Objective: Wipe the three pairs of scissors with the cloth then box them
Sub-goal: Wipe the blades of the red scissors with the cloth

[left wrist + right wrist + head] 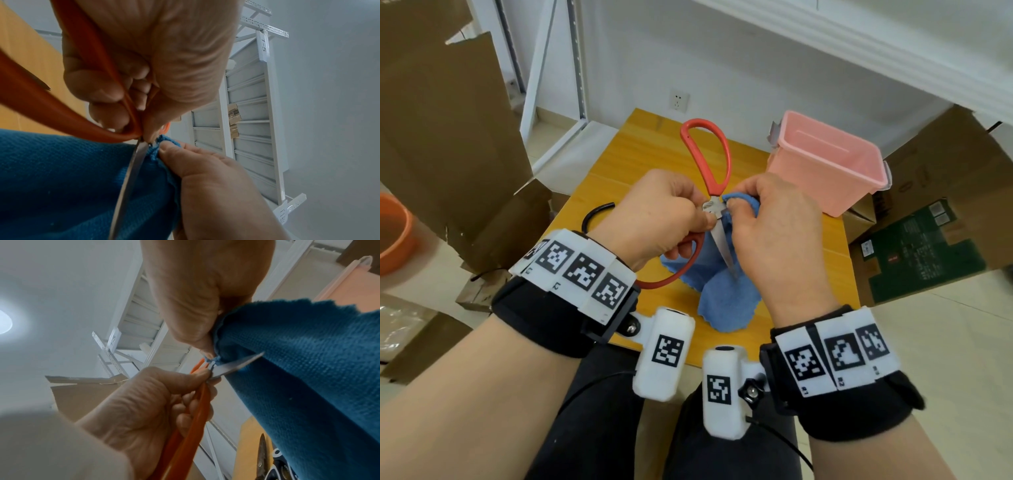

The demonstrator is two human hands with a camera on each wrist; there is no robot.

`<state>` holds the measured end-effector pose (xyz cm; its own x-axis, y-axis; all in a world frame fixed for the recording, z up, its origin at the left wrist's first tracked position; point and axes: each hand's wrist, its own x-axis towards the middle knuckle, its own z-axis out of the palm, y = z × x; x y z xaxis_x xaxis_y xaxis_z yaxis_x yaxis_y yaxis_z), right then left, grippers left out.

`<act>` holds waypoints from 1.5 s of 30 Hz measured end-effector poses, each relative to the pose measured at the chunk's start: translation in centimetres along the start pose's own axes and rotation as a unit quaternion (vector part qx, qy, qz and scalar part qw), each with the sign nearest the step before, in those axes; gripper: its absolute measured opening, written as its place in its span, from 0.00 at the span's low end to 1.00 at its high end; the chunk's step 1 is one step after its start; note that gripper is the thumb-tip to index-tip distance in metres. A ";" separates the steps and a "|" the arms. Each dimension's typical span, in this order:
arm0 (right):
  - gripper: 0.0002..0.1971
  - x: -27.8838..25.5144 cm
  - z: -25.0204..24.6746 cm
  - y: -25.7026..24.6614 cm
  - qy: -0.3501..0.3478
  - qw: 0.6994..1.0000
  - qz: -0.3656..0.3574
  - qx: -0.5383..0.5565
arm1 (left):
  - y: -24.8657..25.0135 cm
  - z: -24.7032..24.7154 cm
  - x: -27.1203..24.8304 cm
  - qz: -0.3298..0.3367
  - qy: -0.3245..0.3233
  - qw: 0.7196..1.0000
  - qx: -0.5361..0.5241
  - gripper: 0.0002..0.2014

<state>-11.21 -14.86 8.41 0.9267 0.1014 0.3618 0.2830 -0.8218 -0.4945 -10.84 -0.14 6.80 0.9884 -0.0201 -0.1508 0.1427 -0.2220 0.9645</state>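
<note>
Head view. Left hand (654, 219): fingers curled round the pivot and lower loop of the red-handled scissors (707, 164), held above the desk (619, 154), blades pointing back toward the person. Right hand (774, 236): fingers pinching the blue cloth (726, 301) against the blade just beside the pivot; the rest of the cloth hangs down to the desk. Pink box (828, 171): open-topped, at the far right corner of the desk, apart from both hands. A black loop (594, 214), seemingly the handle of another pair, shows on the desk behind the left wrist. Wrist bands carry square black-and-white marker codes; their small print is not legible. Brown cardboard cartons (441, 137) stand at both sides; an orange tub (393, 233) sits at the far left.

Left wrist view. Left hand (144, 65) is closed on the red handle (41, 105). The steel blade (131, 175) lies along the blue cloth (61, 178), and the right thumb presses cloth at the pivot. White shelving (251, 129) behind bears a tag reading "1-5".

Right wrist view. Right hand (195, 296) pinches the cloth (308, 369) at the blade (236, 365). Left hand (144, 402) grips the handles. A further pointed blade (262, 454) lies on the desk below.
</note>
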 end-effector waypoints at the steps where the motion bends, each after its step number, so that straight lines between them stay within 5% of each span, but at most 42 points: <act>1: 0.05 -0.1 0.1 0.0 -0.006 1.000 -0.007 -0.004 | 0.0 -0.1 0.0 -0.001 0.000 1.000 0.001 0.05; 10: 0.08 -0.9 0.5 -0.3 -0.067 0.993 -0.083 -0.042 | -0.2 -0.6 0.0 -0.019 -0.005 1.000 0.016 0.03; 17: 0.10 -0.4 -0.3 0.6 -0.057 0.990 -0.101 -0.086 | -0.1 -0.8 0.0 -0.045 -0.011 0.999 -0.018 0.11; 20: 0.12 0.0 -1.2 1.1 -0.011 0.997 -0.055 0.058 | 0.2 -1.3 0.1 -0.049 -0.008 0.998 -0.042 0.12; 23: 0.18 0.7 -2.4 1.3 0.026 0.970 0.023 0.242 | 0.3 -1.5 -0.1 -0.049 -0.017 0.997 -0.057 0.14; 29: 0.10 1.2 -2.7 1.5 0.007 0.927 0.079 0.367 | 0.3 -2.0 -0.1 -0.049 -0.035 0.995 -0.081 0.13; 36: 0.14 1.1 -2.3 0.9 -0.015 0.977 -0.016 0.213 | 0.6 -2.2 0.1 -0.032 -0.039 0.994 -0.093 0.05; 45: 0.06 1.2 -1.5 -0.4 -0.046 0.992 -0.056 0.099 | 0.3 -2.3 0.1 -0.035 -0.046 0.995 -0.081 0.08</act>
<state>-10.60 -15.23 10.25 0.9025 0.2444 0.3546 0.4206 -0.6771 -0.6038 -10.62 2.02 7.58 0.9680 -0.1004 -0.2299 0.2240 -0.0668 0.9723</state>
